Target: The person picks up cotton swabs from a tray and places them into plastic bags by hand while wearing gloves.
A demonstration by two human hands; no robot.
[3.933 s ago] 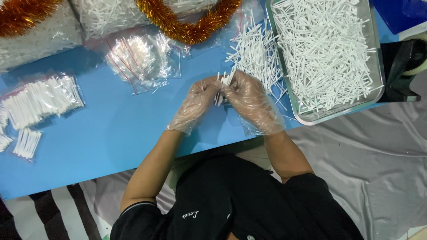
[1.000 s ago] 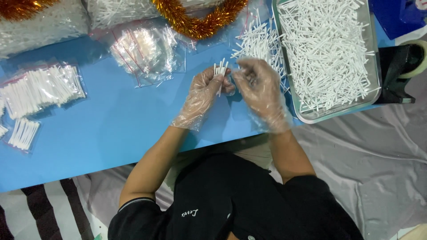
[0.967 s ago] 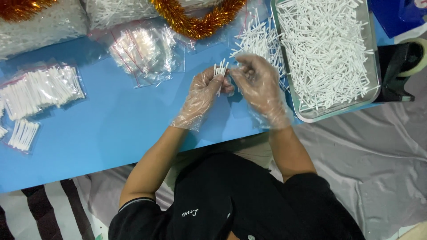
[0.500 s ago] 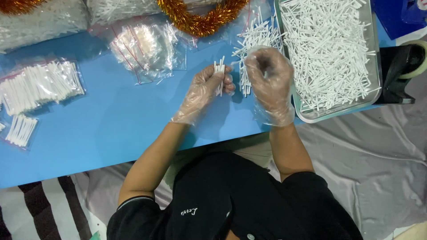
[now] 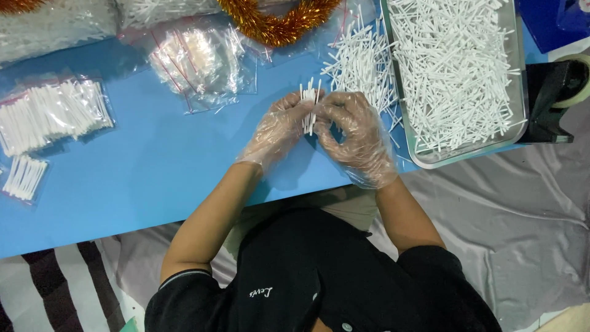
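The left hand [image 5: 279,129], in a thin clear glove, gripped a small bunch of white sticks [image 5: 309,104] between thumb and curled fingers. The bunch stood nearly upright in the view, its long axis running away from the person, with the free ends pointing toward the far edge of the blue table [image 5: 147,178]. The right hand [image 5: 356,132], also gloved, pressed against the same bunch from the other side, its fingers bent close around the lower part of the sticks. Both hands hung just above the table, near its front edge.

Just beyond the right hand lay a loose pile of sticks [image 5: 362,61], scattered in all directions. To the right of it sat a metal tray [image 5: 519,80] heaped with more. Filled bags of sticks [image 5: 55,114] lay at the left, empty clear bags [image 5: 196,61] behind the hands, and orange tinsel [image 5: 276,18] at the far edge.
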